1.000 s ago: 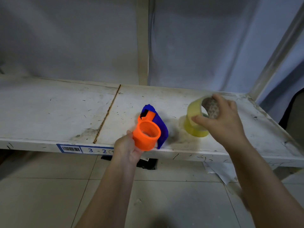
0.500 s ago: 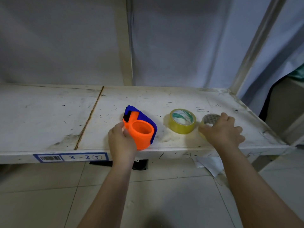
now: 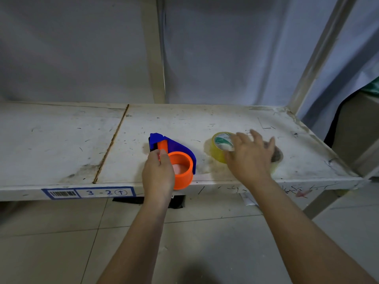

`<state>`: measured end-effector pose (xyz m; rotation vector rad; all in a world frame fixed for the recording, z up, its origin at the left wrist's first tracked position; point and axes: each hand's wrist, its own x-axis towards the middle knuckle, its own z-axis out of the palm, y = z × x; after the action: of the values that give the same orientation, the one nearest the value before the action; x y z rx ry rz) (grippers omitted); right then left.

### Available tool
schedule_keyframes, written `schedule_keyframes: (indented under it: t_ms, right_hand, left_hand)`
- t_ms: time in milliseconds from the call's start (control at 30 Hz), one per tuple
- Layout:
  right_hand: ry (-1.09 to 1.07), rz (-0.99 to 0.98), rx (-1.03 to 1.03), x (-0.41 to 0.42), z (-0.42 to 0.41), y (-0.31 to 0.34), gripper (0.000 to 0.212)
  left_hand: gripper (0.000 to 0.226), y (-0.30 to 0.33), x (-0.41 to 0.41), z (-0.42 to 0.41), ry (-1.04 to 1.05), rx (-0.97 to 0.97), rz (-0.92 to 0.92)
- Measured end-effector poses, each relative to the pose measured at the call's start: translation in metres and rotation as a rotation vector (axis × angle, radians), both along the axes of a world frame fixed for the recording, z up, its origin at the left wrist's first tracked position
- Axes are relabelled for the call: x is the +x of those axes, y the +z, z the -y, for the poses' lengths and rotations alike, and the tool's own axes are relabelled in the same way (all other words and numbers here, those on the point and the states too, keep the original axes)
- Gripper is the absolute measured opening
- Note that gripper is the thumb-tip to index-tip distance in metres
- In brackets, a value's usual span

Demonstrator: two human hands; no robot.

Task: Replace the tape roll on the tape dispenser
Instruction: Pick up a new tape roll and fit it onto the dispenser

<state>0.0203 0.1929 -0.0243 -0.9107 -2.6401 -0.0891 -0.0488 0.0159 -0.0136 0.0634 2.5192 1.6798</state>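
Observation:
The tape dispenser [image 3: 180,158], blue with an orange hub and roller, lies on the white shelf [image 3: 61,140] near its front edge. Its hub carries no roll. My left hand [image 3: 159,175] grips the dispenser from the near side. A full yellowish tape roll [image 3: 218,148] with a green and white core lies flat to the right of the dispenser. My right hand [image 3: 249,158] hovers over it with fingers spread, covering its right side. A nearly spent roll [image 3: 276,155] with a brown core lies further right, mostly hidden behind my right hand.
The shelf's front edge bears a blue label [image 3: 88,192] reading 3-2. A metal upright [image 3: 315,54] rises at the right rear corner and another [image 3: 152,50] stands at the back middle. Grey sheeting hangs behind. Tiled floor lies below.
My right hand set the spent roll down on the shelf, let go of it and moved left over the full roll. The dispenser came down onto the shelf in my left hand.

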Motion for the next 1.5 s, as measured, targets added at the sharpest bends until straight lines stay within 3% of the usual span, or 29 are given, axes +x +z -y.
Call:
schedule_keyframes:
  t_ms: [100,167,300,433,533,667,733,867,1100,1300,1400,1500]
  right_hand:
    - [0.069,0.179,0.048,-0.01,0.013,-0.007,0.035]
    - [0.07,0.198,0.052,-0.012,0.015,-0.012,0.033]
    - [0.092,-0.047,-0.022,-0.009,0.014,-0.011,0.032]
    - [0.191,-0.337,-0.463,-0.006,0.021,0.01,0.021]
    - [0.397,-0.495,-0.847,0.002,0.03,0.033,0.008]
    - [0.6,-0.457,-1.023,0.014,0.046,0.051,0.01]
    - [0.642,-0.442,-1.054,0.015,0.051,0.054,0.011]
    - [0.654,-0.409,-1.036,0.015,0.057,0.058,0.01]
    - [0.577,-0.451,-1.038,0.012,0.066,0.059,0.013]
    - [0.536,-0.45,-0.909,0.015,0.07,0.065,0.021]
    - [0.582,-0.315,-0.781,0.022,0.071,0.069,0.057]
    - [0.597,-0.1,-0.485,0.026,0.074,0.078,0.1]
  left_hand:
    - [0.035,0.004,0.004,0.001,-0.015,-0.012,-0.023]
    - [0.032,0.007,0.007,0.003,-0.035,-0.006,-0.032]
    - [0.023,0.01,0.009,0.007,-0.054,0.033,-0.035]
    - [0.034,0.014,0.011,0.011,-0.093,0.02,-0.156]
    - [0.039,0.026,0.016,0.012,-0.194,0.065,-0.237]
    - [0.049,0.041,0.021,0.012,-0.295,0.136,-0.257]
    - [0.042,0.044,0.02,0.013,-0.285,0.165,-0.283]
    - [0.007,0.047,0.018,0.019,-0.198,0.202,-0.347]
    - [0.008,0.047,0.022,0.015,-0.169,0.153,-0.465]
    - [0.006,0.053,0.024,0.017,-0.101,0.287,-0.259]
    - [0.01,0.055,0.023,0.018,-0.048,0.439,-0.103]
    - [0.011,0.054,0.019,0.019,0.022,0.548,-0.003]
